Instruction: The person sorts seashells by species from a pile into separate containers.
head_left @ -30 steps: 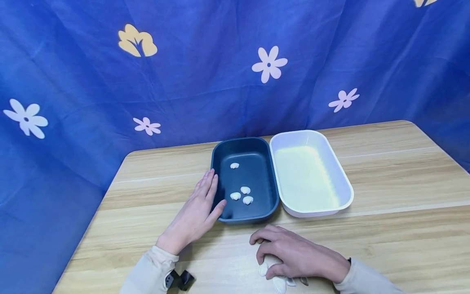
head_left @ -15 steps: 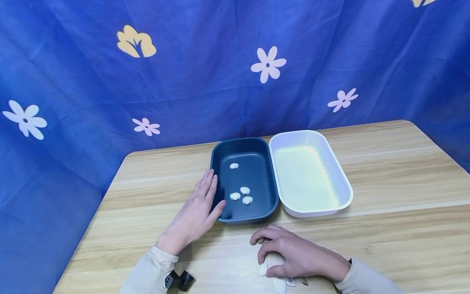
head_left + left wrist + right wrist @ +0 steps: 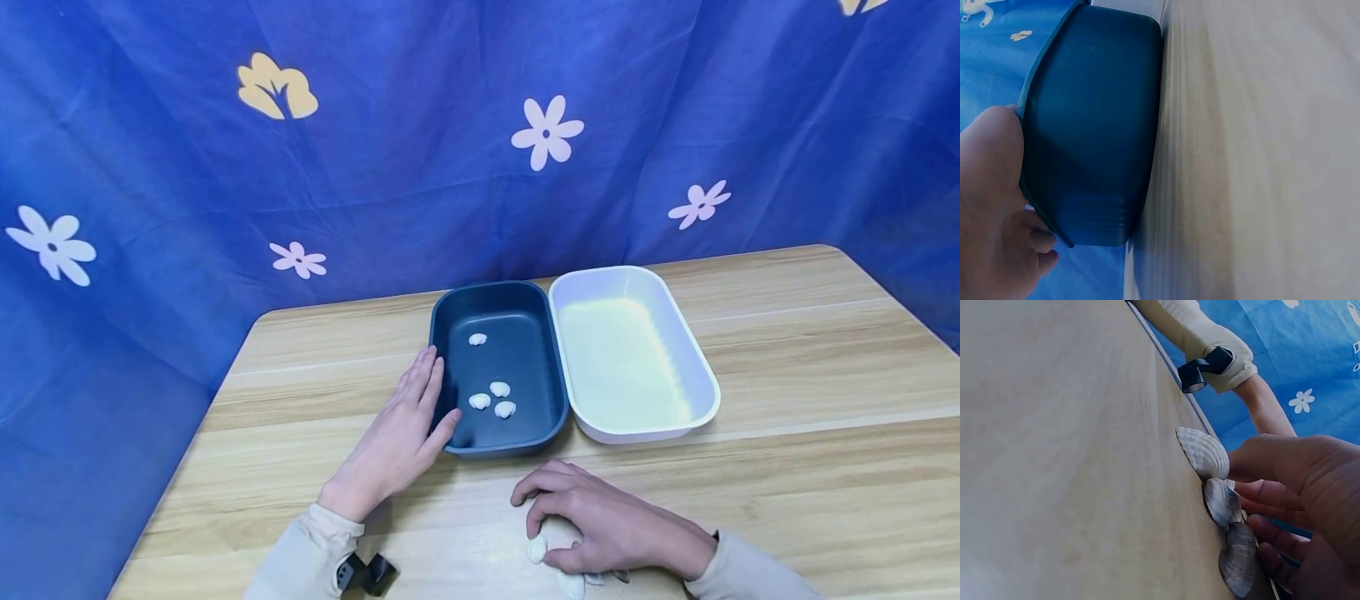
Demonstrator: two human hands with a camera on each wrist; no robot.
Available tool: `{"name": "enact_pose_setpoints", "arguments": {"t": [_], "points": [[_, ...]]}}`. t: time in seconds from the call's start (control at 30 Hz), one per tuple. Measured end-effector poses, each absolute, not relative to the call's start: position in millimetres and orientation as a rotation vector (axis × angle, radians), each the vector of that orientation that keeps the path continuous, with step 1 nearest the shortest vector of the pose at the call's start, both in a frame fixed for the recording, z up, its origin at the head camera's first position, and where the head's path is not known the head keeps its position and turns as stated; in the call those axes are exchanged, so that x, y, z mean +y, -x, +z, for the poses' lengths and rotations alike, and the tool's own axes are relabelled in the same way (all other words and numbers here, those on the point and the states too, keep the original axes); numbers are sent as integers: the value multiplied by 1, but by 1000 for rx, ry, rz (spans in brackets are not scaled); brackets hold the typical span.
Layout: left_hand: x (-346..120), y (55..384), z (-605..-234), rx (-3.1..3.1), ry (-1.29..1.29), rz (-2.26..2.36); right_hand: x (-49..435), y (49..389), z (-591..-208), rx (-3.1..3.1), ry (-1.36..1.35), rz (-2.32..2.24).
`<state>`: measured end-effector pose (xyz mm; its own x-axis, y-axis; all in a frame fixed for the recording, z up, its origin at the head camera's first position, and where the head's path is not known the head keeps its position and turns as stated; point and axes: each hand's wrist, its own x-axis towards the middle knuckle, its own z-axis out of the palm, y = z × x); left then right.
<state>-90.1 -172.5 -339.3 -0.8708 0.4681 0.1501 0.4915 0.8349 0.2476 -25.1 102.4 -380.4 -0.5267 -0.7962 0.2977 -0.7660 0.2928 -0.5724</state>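
My left hand [image 3: 397, 425] rests along the left rim of a dark blue tray [image 3: 536, 433], fingers straight and thumb at the near corner. Inside that tray lie several small white seashells [image 3: 500, 389]. In front of the trays, my right hand [image 3: 600, 517] pinches a white seashell [image 3: 536, 548] between thumb and index finger, low over the table. Under the thumb, a larger white ribbed seashell [image 3: 1202, 453] lies in a row with a grey-white shell [image 3: 1221, 501] and a brownish-grey shell [image 3: 1239, 559]. The right palm hides part of this row.
A white tray [image 3: 705, 408] stands against the right side of the dark one, with no shells seen in it. Both are on a wooden table [image 3: 825, 375]. A blue flowered curtain [image 3: 420, 167] hangs behind. A black wrist device [image 3: 367, 573] sits at my left cuff.
My right thumb has shifted slightly, and more of the pinched seashell shows between the fingertips. My left hand and the shells in the dark tray stay put.
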Motion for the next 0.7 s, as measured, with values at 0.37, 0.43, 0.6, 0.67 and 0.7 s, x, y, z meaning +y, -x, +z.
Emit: {"name": "enact_pose_setpoints", "arguments": {"t": [0.37, 0.43, 0.6, 0.67, 0.7], "points": [[-172, 90, -338, -2918, 777, -423, 103, 24, -374, 2467, 1443, -1052], [-172, 90, -338, -2920, 776, -422, 103, 24, -373, 2465, 1439, -1041], [-172, 90, -338, -2938, 766, -426, 103, 23, -368, 2461, 1418, -1019], [-172, 91, -339, -2943, 763, -427, 103, 23, -366, 2463, 1414, -1020], [-173, 91, -339, -2943, 762, -426, 103, 23, -365, 2466, 1415, -1022]]}}
